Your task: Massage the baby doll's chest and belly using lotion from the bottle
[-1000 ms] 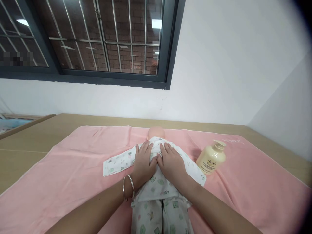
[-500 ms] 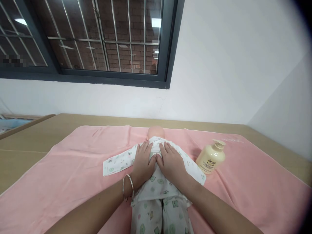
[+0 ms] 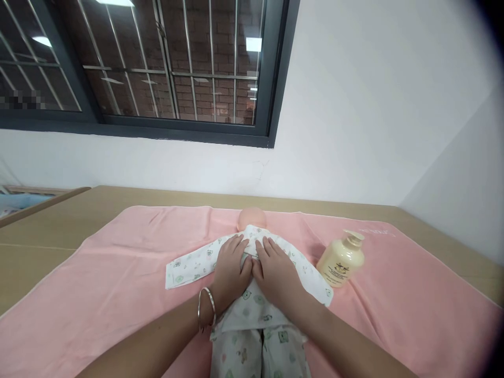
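Note:
A baby doll lies on a pink towel, its head toward the wall. It wears a white printed top with the sleeves spread wide, and matching trousers. My left hand rests flat on the left of the doll's chest, fingers stretched out. On the other side of the chest lies my right hand, also flat. The two thumbs meet or nearly meet at the middle. Neither hand grasps anything. A bracelet circles my left wrist.
Right of the doll, a pale yellow pump bottle stands beside the sleeve's end. The towel covers much of a wooden table. Behind it rises a white wall with a dark-framed, barred window.
The camera view has tilted up slightly, so everything sits a little lower. My hands stay flat on the doll's chest, with barely any shift.

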Demonstrator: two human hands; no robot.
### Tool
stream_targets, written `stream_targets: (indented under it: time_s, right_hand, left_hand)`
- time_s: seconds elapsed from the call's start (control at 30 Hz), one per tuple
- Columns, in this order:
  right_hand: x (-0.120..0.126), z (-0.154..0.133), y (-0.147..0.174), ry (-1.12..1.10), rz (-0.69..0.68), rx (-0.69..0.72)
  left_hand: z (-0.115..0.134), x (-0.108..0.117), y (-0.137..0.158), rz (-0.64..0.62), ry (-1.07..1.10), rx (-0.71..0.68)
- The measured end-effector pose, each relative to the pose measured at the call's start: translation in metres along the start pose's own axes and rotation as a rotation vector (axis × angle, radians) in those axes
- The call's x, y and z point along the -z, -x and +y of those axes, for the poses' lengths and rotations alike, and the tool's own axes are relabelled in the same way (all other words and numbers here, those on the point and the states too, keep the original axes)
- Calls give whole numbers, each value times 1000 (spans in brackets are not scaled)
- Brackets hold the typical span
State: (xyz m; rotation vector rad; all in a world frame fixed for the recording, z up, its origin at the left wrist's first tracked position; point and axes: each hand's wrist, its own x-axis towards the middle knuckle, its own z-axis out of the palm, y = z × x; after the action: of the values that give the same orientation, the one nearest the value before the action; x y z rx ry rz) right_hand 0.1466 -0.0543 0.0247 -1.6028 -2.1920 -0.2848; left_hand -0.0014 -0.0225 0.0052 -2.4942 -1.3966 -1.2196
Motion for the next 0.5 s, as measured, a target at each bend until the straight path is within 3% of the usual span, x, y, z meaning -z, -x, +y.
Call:
stream_targets:
  time_s: [0.13,0.27,0.4,0.5]
  right_hand:
    - [1,-4,5,-15,38,7]
    - [-5,11,-6,-74,36,24]
    - [-7,22,-15,-113,-3,58]
    - [-4,14,-9,-83,-8,38]
  left_hand:
    - [-1,0,2,-14,15,24]
    - [-6,-6,1,-49,20,60]
    - [-6,-8,0,-75,13,13]
    - [-4,-2,-1,-57,18,-40]
